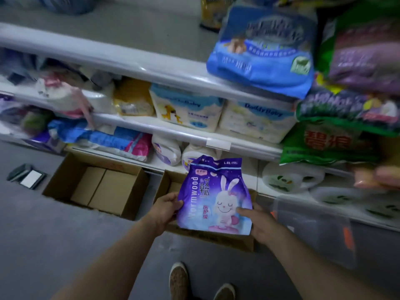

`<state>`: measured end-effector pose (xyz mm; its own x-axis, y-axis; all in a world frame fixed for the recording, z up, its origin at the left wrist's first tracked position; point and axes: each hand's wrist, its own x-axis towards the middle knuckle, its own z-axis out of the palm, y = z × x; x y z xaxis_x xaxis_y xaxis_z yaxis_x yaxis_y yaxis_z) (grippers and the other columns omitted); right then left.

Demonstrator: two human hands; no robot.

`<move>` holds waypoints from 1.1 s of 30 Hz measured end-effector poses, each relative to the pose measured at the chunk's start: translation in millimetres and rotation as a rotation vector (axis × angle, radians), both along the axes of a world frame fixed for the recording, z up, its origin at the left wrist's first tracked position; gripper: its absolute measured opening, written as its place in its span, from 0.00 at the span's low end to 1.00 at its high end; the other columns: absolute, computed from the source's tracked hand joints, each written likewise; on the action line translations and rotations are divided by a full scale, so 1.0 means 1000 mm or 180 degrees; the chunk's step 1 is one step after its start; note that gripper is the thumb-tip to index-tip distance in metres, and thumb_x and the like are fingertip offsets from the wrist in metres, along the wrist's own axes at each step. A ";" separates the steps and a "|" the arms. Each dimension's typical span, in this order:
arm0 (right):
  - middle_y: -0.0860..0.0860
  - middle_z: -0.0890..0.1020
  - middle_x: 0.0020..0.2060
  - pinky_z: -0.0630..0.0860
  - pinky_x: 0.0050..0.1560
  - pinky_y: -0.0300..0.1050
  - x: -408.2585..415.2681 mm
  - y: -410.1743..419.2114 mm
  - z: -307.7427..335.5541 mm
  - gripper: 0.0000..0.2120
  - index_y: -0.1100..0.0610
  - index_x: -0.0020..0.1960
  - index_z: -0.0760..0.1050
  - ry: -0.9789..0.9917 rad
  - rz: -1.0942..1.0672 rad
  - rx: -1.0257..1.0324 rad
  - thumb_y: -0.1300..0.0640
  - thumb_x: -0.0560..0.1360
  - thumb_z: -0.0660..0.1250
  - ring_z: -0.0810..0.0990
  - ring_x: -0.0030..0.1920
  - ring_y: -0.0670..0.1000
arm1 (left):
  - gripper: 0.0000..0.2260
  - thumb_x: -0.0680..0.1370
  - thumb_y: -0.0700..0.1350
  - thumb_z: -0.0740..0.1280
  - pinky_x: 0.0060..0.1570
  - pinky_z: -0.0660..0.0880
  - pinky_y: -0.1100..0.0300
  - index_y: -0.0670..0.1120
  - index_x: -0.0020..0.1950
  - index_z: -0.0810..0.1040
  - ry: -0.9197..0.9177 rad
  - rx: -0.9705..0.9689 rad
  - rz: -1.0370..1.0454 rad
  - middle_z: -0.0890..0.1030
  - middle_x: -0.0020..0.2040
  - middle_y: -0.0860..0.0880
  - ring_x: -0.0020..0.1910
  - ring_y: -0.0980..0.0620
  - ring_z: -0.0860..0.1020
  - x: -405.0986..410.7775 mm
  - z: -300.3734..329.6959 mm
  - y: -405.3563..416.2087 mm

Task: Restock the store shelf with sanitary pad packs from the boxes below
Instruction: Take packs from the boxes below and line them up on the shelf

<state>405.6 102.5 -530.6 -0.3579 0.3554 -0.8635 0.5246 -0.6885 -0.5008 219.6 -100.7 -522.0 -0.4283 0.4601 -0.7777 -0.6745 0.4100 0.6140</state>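
**In a store aisle: two hands hold a purple pad pack over a floor box**

At 6 o'clock, nearest the camera, two shoes (179, 280) stand on the grey floor (54, 245). Above them, both bare forearms reach toward the middle of the view. The left hand (164, 210) grips the left edge of a purple pack (213, 195), its fingers (171, 197) curled round that edge. The right hand (259, 221) holds the pack's lower right corner, thumb pressed on the front, the other fingers hidden behind it. The pack stands upright, facing the camera, printed with a white rabbit and the word "Wormwood".

Just behind and under the pack sits an open cardboard box (216, 237), mostly hidden; what it contains cannot be seen. At 9 o'clock from it lies a second open box (95, 187), with only its bottom flaps showing. Farther toward 9 o'clock, a small dark object (27, 176) lies on the floor.

Beyond the boxes, from 10 to 2 o'clock, white shelves (173, 131) run across the view. White packs marked "DaddyBaby" (257, 120) stand on the middle shelf at 12 o'clock. A blue pack (264, 53) sits on the upper shelf at 1 o'clock. Green bags (331, 139), blurred, are stacked at 2 to 3 o'clock.
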 end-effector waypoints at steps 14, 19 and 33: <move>0.58 0.86 0.50 0.83 0.43 0.51 -0.004 0.016 0.213 0.18 0.61 0.62 0.77 0.0942 -0.0106 0.0922 0.69 0.74 0.72 0.86 0.44 0.59 | 0.14 0.71 0.41 0.78 0.47 0.81 0.53 0.39 0.54 0.80 0.1248 0.0253 0.0130 0.85 0.50 0.41 0.48 0.42 0.84 0.005 0.214 0.028; 0.59 0.85 0.50 0.83 0.41 0.50 -0.012 0.027 0.266 0.18 0.62 0.62 0.76 0.1249 -0.0249 0.1163 0.70 0.74 0.72 0.85 0.44 0.59 | 0.18 0.69 0.41 0.79 0.46 0.81 0.52 0.44 0.55 0.79 0.1735 0.0425 -0.0091 0.84 0.51 0.44 0.47 0.45 0.84 -0.006 0.268 0.044; 0.58 0.87 0.49 0.82 0.54 0.56 -0.005 0.060 0.386 0.17 0.63 0.59 0.79 0.1766 -0.0435 0.1908 0.70 0.71 0.73 0.86 0.49 0.60 | 0.18 0.66 0.46 0.82 0.50 0.82 0.47 0.48 0.53 0.82 0.3017 0.0636 -0.0872 0.86 0.48 0.49 0.45 0.49 0.85 -0.038 0.389 0.097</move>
